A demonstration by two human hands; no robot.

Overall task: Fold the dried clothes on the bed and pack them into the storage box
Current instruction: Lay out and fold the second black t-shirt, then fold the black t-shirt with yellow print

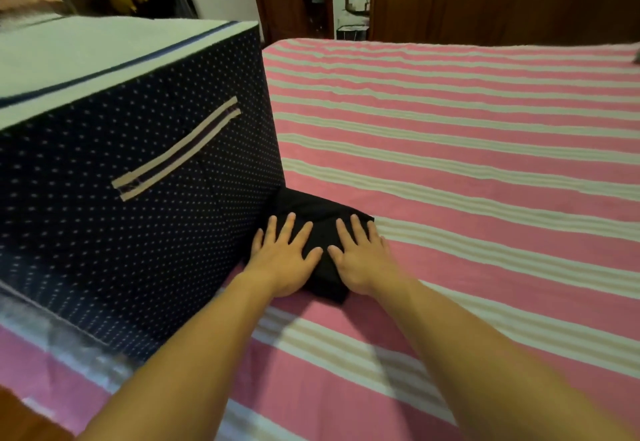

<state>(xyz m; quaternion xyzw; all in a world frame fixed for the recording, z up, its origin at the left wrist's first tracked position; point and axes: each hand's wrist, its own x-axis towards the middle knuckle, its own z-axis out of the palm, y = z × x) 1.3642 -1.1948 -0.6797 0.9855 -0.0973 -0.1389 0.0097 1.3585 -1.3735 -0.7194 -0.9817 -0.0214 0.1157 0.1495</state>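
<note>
Head view: black folded garment (pixel 320 213) lies on striped bed sheet (pixel 485 163), touching near corner of storage box (pixel 138 163). Left hand (pixel 285 260) and right hand (pixel 360 260) lie flat on garment, fingers straight and spread, grasping nothing; likely they press fold so it keeps shape. Garment is beside box for short lift inside. Box lid looks closed. No other loose clothes visible on bed.

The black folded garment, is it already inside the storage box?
No, the black folded garment lies on the striped bed sheet beside the storage box, with the left hand and right hand pressing flat on it.
</note>
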